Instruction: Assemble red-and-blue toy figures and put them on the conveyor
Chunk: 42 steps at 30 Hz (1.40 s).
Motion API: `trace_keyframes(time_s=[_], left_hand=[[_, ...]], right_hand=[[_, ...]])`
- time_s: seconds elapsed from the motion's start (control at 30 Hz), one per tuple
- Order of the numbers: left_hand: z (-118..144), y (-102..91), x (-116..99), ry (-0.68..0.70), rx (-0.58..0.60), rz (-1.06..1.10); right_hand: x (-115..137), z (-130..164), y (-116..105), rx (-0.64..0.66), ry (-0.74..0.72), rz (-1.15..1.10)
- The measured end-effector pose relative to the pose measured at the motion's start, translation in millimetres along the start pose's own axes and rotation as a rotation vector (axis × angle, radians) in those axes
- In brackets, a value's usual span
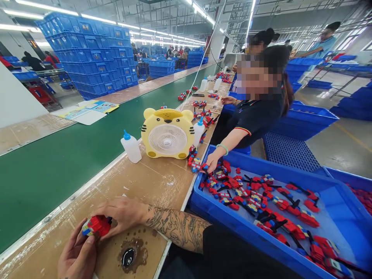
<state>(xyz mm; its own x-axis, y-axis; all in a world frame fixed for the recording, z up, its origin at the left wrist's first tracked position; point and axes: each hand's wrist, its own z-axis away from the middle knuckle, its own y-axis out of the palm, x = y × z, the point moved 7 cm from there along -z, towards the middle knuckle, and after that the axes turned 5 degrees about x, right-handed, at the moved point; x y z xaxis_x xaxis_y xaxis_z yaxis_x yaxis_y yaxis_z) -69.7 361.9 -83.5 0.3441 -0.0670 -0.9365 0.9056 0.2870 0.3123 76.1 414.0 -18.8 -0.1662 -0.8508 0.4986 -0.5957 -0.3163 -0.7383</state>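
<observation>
A small red toy piece [97,226] with blue and yellow trim sits between both my hands, low on the brown worktop [151,182]. My left hand [78,255] grips it from below, and my right hand [123,215], its forearm tattooed, closes over it from the right. To my right a blue crate [334,201] holds several similar red toy pieces [261,205].
A co-worker's hand [211,161] reaches into the crate's far corner. A yellow tiger-shaped fan [167,133] and white squeeze bottles [131,147] stand on the worktop. A green conveyor belt [58,162] runs along the left. A dark glue stain [129,256] marks the worktop near me. Stacked blue crates [93,54] stand behind.
</observation>
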Motion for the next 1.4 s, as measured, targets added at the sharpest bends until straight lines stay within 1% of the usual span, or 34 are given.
trace_keyframes(time_s=[0.13,0.23,0.33,0.4,0.5,0.6,0.67,0.7,0.77,0.83,1.0,1.1,1.23,1.33,1.4], left_hand=[[-2,-3.5,4,-0.021,-0.040,-0.033],[-3,-0.6,4,-0.009,-0.022,-0.033],[-4,3.3,2,0.001,-0.001,-0.022],[-5,5.1,0,0.027,0.018,-0.003],[-9,6.0,-3,0.082,0.061,0.029],[-11,3.6,1,0.077,0.086,0.038],[-12,2.0,3,0.070,0.101,0.036],[-12,1.4,4,0.070,0.105,0.036],[-11,0.4,5,0.069,0.113,0.037],[-11,-0.2,7,0.064,0.122,0.039],[-12,-2.7,11,0.049,0.152,0.021],[-15,-5.3,13,0.020,0.147,-0.016],[-13,-5.9,10,0.015,0.130,-0.044],[-11,-3.9,9,0.004,0.084,-0.051],[-12,0.0,4,0.036,0.042,-0.085]], right_hand=[[1,1,-2,0.025,0.027,-0.012],[1,1,-3,0.021,0.044,-0.015],[-5,1,-3,-0.006,0.051,-0.014],[-12,1,-10,-0.067,0.064,-0.034],[-22,10,-38,-0.257,0.164,-0.122],[-17,38,-76,-0.501,0.276,-0.212],[-5,64,-99,-0.614,0.307,-0.195],[3,78,-108,-0.645,0.312,-0.163],[18,103,-121,-0.663,0.309,-0.085],[31,125,-130,-0.647,0.311,-0.016],[51,163,-147,-0.644,0.346,0.126],[52,178,-156,-0.647,0.374,0.178],[46,200,-177,-0.672,0.427,0.167],[42,229,-200,-0.772,0.496,0.095],[39,250,-214,-0.827,0.537,0.038]])
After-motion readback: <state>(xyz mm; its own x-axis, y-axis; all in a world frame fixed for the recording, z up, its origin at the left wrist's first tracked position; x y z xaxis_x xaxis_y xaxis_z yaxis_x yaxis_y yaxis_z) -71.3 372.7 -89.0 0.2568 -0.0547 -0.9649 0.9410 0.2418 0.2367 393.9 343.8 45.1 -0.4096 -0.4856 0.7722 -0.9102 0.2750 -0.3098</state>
